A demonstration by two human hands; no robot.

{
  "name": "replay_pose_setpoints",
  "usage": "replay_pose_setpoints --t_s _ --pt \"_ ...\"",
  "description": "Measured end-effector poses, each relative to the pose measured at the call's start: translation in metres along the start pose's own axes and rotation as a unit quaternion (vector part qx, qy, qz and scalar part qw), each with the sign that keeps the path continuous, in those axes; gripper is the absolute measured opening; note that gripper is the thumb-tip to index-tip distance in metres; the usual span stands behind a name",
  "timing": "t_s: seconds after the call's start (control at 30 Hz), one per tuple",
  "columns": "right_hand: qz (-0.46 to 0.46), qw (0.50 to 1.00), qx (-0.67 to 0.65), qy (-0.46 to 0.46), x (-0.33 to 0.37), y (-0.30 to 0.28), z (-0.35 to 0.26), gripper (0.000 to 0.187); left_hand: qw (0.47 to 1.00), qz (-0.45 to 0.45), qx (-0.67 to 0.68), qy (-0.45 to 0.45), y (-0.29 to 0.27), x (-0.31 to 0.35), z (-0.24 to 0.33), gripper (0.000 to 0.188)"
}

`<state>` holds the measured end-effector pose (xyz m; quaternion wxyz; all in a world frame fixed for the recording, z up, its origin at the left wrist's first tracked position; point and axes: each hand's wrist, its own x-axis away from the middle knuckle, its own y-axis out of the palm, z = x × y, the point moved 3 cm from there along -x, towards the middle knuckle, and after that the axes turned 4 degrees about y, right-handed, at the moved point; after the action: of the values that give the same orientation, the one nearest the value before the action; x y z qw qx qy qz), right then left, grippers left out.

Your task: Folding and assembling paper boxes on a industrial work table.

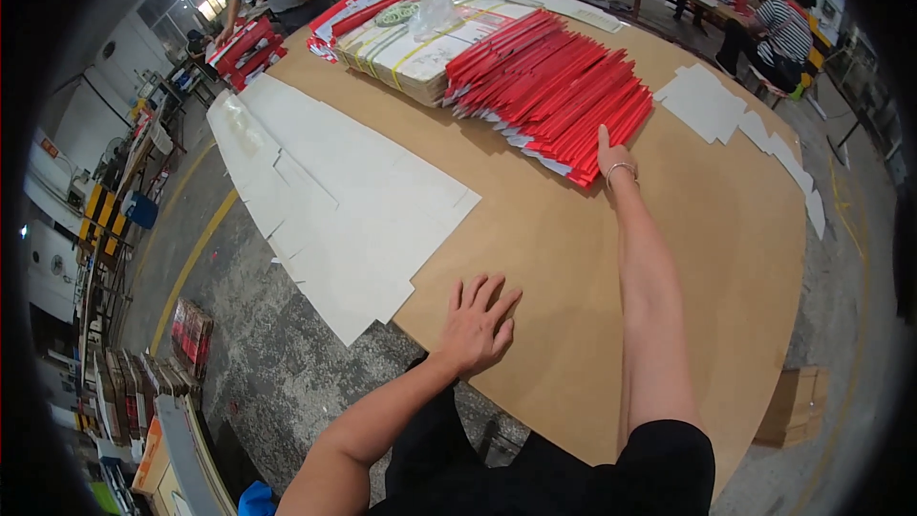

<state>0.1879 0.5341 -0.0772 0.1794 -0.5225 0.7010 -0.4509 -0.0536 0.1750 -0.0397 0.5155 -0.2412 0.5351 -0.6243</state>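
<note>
My left hand (477, 327) lies flat on the brown tabletop (564, 334) near its front edge, fingers spread, holding nothing. My right arm reaches forward, and my right hand (619, 159) is at the near right end of a long fanned row of red folded paper pieces (554, 86). Its thumb points up along the last pieces. The other fingers curl in at the row's edge and are partly hidden. The row slants across the table, its pieces overlapping with pale edges showing along the near side.
White card sheets (353, 201) cover the table's left side, and smaller white sheets (702, 102) lie at the right. A strapped bundle (415, 53) sits behind the red row. People stand beyond the far edge. A cardboard box (795, 406) is on the floor at right.
</note>
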Motion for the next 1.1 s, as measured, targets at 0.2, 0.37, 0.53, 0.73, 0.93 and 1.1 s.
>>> replay_pose_setpoints --t_s 0.2,0.37,0.53,0.73,0.93,1.1 --pt "-0.084 0.962 -0.258 0.008 0.076 0.006 0.010 0.087 0.999 0.000 0.002 -0.033 -0.010 0.019 -0.012 0.046" --pt "-0.094 0.918 -0.384 -0.039 0.192 0.017 0.091 0.050 0.999 0.035 0.021 0.000 0.010 0.021 -0.009 0.045" --pt "-0.046 0.927 -0.265 -0.261 0.352 0.009 0.146 0.020 0.998 0.057 -0.002 0.022 0.018 0.027 -0.017 0.046" --pt "0.073 0.893 -0.042 -0.443 0.444 -0.046 0.203 0.013 0.982 -0.153 0.109 0.006 -0.025 0.036 -0.045 0.042" --pt "0.170 0.952 -0.136 -0.215 0.405 -0.086 0.267 0.015 0.943 -0.157 -0.220 -0.195 -0.099 0.106 -0.108 0.091" --pt "0.161 0.959 -0.089 -0.216 0.397 -0.073 0.272 0.029 0.925 -0.110 -0.277 -0.234 -0.083 0.148 -0.153 0.080"
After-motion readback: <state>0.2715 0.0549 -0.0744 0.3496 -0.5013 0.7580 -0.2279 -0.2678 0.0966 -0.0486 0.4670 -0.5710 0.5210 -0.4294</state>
